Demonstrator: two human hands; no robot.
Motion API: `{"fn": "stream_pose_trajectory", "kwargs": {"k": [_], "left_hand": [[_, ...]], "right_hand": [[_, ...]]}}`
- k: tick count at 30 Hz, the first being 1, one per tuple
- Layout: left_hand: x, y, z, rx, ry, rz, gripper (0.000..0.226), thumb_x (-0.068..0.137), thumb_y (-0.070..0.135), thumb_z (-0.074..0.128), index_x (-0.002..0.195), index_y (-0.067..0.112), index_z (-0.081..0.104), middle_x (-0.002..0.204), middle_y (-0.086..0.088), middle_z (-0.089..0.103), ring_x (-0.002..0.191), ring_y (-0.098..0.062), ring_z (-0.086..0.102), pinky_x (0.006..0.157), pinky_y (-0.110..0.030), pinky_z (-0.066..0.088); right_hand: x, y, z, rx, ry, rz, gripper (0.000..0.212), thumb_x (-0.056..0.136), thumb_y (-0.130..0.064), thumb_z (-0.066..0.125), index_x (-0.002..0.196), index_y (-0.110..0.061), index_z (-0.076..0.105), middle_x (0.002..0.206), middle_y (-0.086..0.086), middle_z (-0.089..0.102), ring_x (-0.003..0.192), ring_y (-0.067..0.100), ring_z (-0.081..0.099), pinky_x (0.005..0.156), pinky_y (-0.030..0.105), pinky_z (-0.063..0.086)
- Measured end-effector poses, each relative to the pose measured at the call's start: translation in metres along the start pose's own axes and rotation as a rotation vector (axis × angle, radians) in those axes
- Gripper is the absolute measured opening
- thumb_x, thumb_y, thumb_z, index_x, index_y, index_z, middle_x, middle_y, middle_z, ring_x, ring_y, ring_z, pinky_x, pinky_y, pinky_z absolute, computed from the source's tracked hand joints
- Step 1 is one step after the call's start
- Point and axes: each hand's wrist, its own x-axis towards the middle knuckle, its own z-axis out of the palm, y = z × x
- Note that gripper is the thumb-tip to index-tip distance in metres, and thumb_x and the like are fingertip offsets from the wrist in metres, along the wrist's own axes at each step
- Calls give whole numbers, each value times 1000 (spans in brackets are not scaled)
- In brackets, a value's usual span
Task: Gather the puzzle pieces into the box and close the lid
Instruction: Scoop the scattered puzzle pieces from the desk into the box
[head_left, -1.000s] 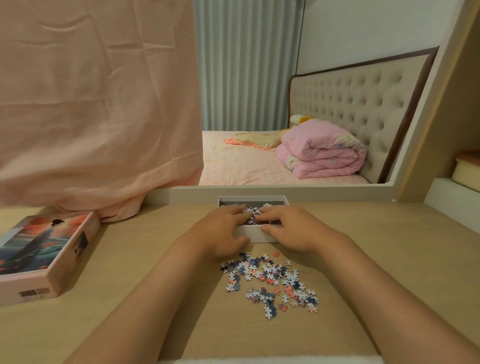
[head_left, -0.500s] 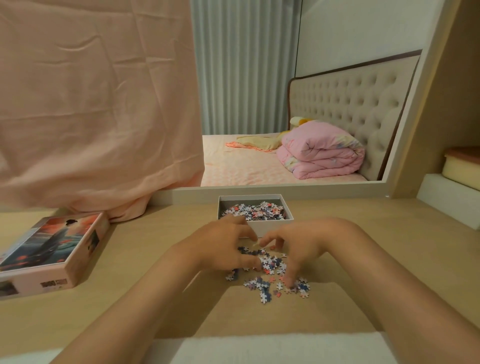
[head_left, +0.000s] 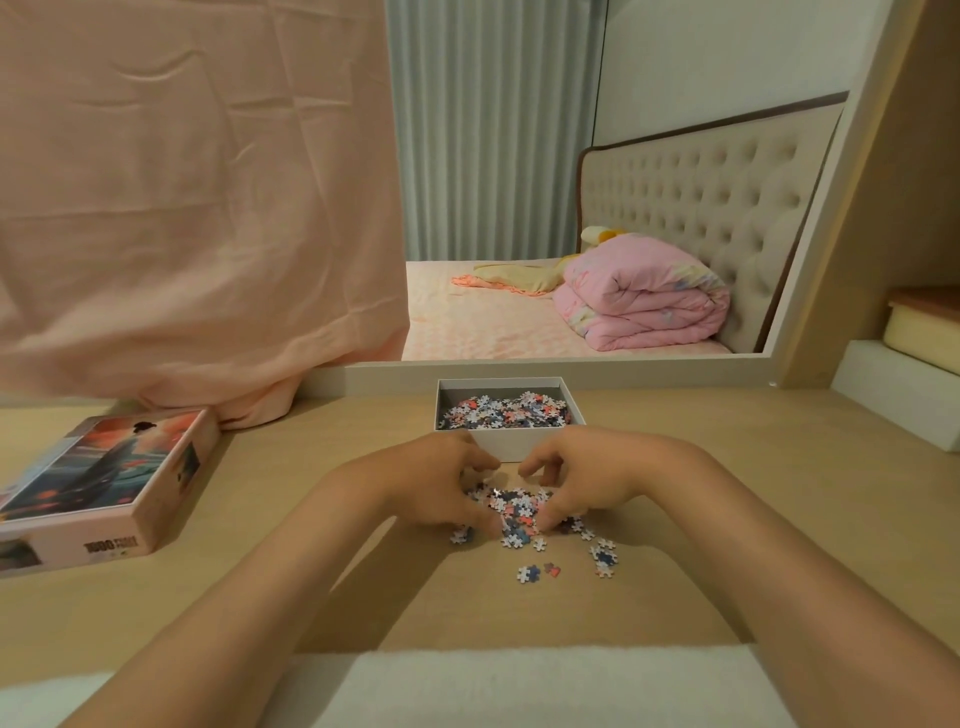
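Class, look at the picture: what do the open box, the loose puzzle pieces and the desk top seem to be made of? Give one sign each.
The box: likely cardboard, matt white; thin, straight walls. The puzzle pieces: probably printed card; thin, flat, coloured faces. The desk top: seemingly wood or laminate, matt; pale, even surface.

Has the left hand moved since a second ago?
Yes. The left hand has pulled back from the box toward the person, now cupping the loose pieces in front of it.

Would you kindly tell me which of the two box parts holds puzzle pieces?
The open white box straight ahead; the picture-printed lid lies apart at the left, printed side up.
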Motion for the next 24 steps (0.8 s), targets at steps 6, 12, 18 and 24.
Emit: {"fn": "stream_pose_trajectory", "kwargs": {"k": [6,12,18,24], "left_hand": [[1,6,6,76,-15,37,54,84,51,69,132,29,61,116,3,51,100,-14,54,90,-32,47],[6,4,11,-53,98,27,35,83,38,75,116,28,70,100,9,65,87,-10,60,80,-28,51],[10,1,9,-237,199,-2,29,80,33,80,106,23,70,88,7,69,79,-10,63,71,-22,50],[23,-6,-16,-438,314,8,23,78,33,81,92,19,69,70,4,64,58,-8,54,61,-27,47]], "right_hand": [[7,-11,13,12,40,-11,72,75,-48,82,139,-28,56,118,-7,64,102,13,60,87,27,48],[12,-13,19,114,173,-29,47,79,-31,83,122,-21,68,84,-18,58,81,6,57,67,18,40],[16,-7,17,335,253,-3,21,76,-14,85,94,-18,74,77,-3,71,65,18,70,65,30,58],[21,-11,-1,705,381,7,22,76,-2,83,94,-8,73,71,6,68,57,20,66,58,30,58]]}}
